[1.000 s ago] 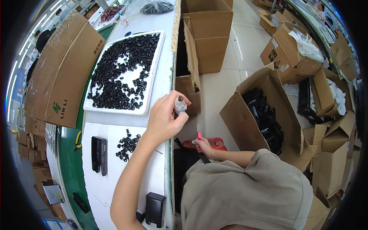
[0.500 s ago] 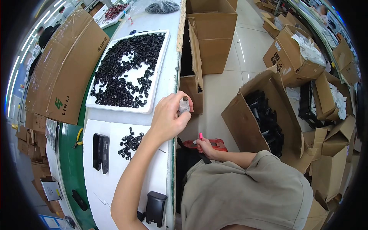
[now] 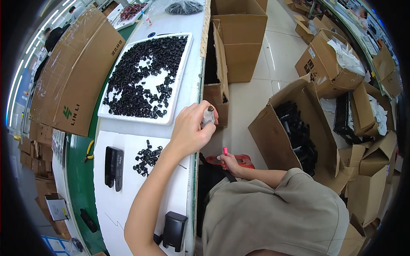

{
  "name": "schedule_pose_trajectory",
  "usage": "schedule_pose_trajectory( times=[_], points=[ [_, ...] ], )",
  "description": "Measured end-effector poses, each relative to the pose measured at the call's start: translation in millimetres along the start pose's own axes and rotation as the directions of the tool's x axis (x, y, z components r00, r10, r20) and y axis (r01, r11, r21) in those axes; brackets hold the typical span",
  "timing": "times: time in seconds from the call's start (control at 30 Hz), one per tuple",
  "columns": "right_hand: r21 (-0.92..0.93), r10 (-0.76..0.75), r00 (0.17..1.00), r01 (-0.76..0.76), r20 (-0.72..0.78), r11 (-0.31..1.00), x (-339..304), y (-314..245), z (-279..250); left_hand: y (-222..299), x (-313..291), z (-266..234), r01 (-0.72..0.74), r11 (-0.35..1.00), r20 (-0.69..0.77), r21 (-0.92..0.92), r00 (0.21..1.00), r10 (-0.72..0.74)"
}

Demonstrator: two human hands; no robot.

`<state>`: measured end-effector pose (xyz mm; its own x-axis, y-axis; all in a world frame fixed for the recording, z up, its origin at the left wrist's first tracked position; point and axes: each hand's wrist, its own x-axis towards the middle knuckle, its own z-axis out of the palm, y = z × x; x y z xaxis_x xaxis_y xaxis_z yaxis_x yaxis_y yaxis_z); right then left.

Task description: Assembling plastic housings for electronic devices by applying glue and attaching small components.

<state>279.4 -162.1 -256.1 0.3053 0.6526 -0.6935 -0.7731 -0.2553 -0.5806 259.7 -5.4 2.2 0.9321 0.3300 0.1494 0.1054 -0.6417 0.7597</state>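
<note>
Over the table's near edge, my left hand [image 3: 194, 128] is closed round a small whitish wrapped stick [image 3: 208, 115] with a brown tip pointing up; its lower part is hidden in my fingers. Lower and to the right, off the table, my right hand [image 3: 230, 164] grips a slim pink-ended stick [image 3: 225, 150], mostly hidden by the fingers. Left of my left forearm, a small pile of black plastic parts [image 3: 147, 158] lies on a white sheet [image 3: 128, 209]. A long black plastic housing [image 3: 113, 168] lies beside the pile, and another black housing [image 3: 174, 230] sits near my left elbow.
A white tray [image 3: 174, 100] full of small black parts lies beyond my left hand. A large carton [image 3: 77, 72] stands at the left, near yellow-handled pliers [image 3: 89, 151]. On the right, an open carton [image 3: 267, 128] holds black parts [image 3: 297, 136]. A red object [image 3: 243, 161] is behind my right hand.
The view has shifted slightly, so the table and tray appear a little further right. Both hands keep their grips and hardly move.
</note>
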Motion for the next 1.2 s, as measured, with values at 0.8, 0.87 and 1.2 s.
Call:
schedule_pose_trajectory(
  times=[0.8,0.87,1.2],
  points=[
    [0.005,0.009,1.0,-0.009,-0.008,1.0,3.8,4.1,-1.7,2.7,-0.5,1.0,-0.006,0.999,-0.013,0.035,1.0,0.007],
    [0.002,0.008,1.0,-0.008,-0.004,1.0,3.3,3.5,-1.3,1.0,-1.3,1.3,-0.03,0.998,-0.01,0.059,0.999,0.03],
    [0.006,0.031,0.999,-0.031,-0.027,0.999,5.1,3.7,-3.6,5.6,-1.8,0.2,-0.011,0.987,-0.019,0.163,1.0,0.014]
  ],
)
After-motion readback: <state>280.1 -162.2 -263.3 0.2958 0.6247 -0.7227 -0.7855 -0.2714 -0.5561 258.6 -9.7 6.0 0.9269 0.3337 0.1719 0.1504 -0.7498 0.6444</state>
